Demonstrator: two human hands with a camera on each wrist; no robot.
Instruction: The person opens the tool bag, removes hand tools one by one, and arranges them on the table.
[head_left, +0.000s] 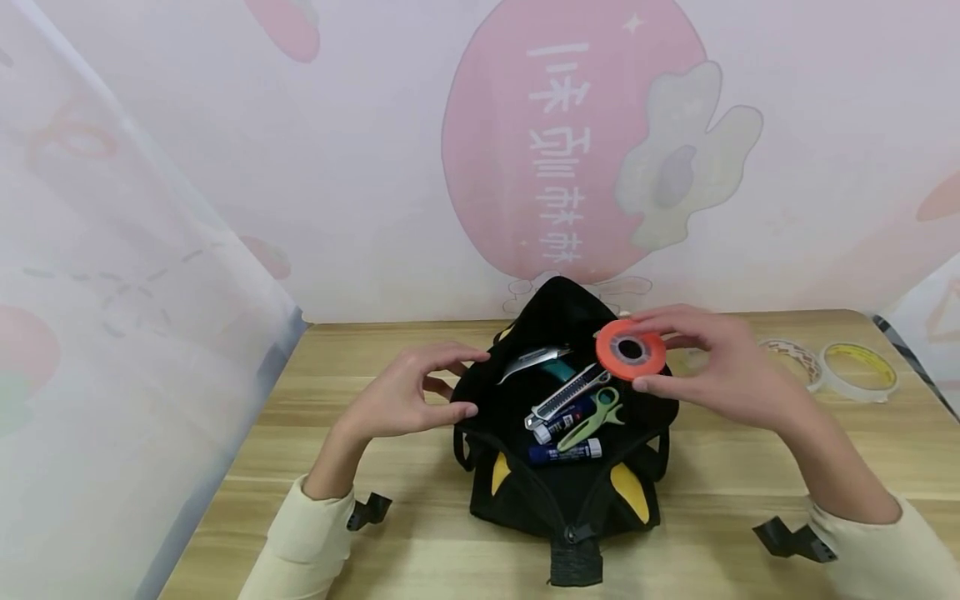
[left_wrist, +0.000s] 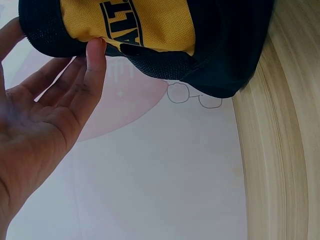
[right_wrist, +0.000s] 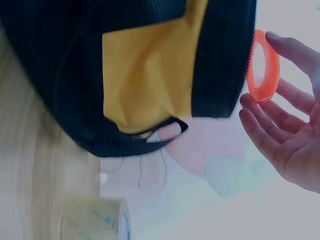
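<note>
A black and yellow tool bag (head_left: 517, 500) stands on the table with its mouth wide open. My left hand (head_left: 420, 392) holds the bag's left rim, thumb and fingers at its edge; the left wrist view shows a fingertip against the yellow panel (left_wrist: 165, 25). Between thumb and fingers, my right hand (head_left: 727, 375) pinches an orange roll of tape (head_left: 609, 360) over the right side of the opening. Inside lie a utility knife (head_left: 566, 398), light green scissors (head_left: 577, 432), a blue glue stick (head_left: 564, 452), another blue tube (head_left: 558, 425) and a silver-bladed tool (head_left: 534, 360).
Two rolls of clear tape, one with a yellow core (head_left: 862, 387) and one with a printed core (head_left: 795, 358), lie on the wooden table (head_left: 337, 467) at the right. A printed cloth (head_left: 360, 167) hangs behind the table's back edge.
</note>
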